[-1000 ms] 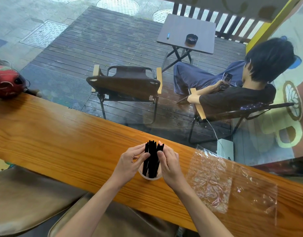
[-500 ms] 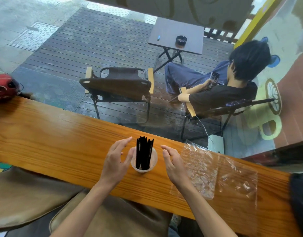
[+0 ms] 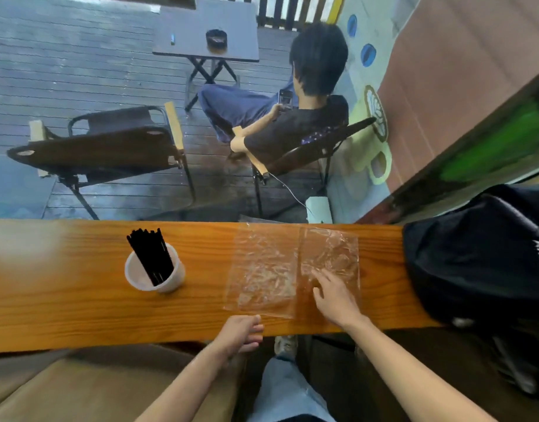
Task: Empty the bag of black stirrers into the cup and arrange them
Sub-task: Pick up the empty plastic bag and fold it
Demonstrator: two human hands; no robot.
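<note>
A white cup [image 3: 155, 274] stands upright on the wooden bench [image 3: 79, 306], left of the person's arms. It is a plain, slightly translucent tumbler with a round rim. A tight bundle of black stirrers [image 3: 151, 257] stands in it, thin, flat and matt, their lower ends at the cup's bottom and their upper ends rising well above the rim. The whole bundle leans to the upper left, and the tops fan out a little and sit at slightly uneven heights.

To the right of the cup, apart from it, the clear plastic bag [image 3: 262, 272] lies flat and crumpled on the bench, the wood grain showing through it. It looks empty; a fold or seam runs down it, so that it reads as two panels side by side.

The right hand [image 3: 332, 295] rests palm down on the right panel of the bag, fingers stretched and spread, pressing the plastic rather than gripping it. The left hand [image 3: 239, 333] sits at the near edge of the bench, just below the bag's near left corner, its fingers loosely bent over the edge and holding nothing.

A black backpack [image 3: 475, 257] with white lettering lies on the far right end of the bench. Beyond the glass, a person sits in a folding chair [image 3: 311, 147] on a dark deck, beside an unoccupied chair [image 3: 103, 147] and a small table [image 3: 207, 32].
</note>
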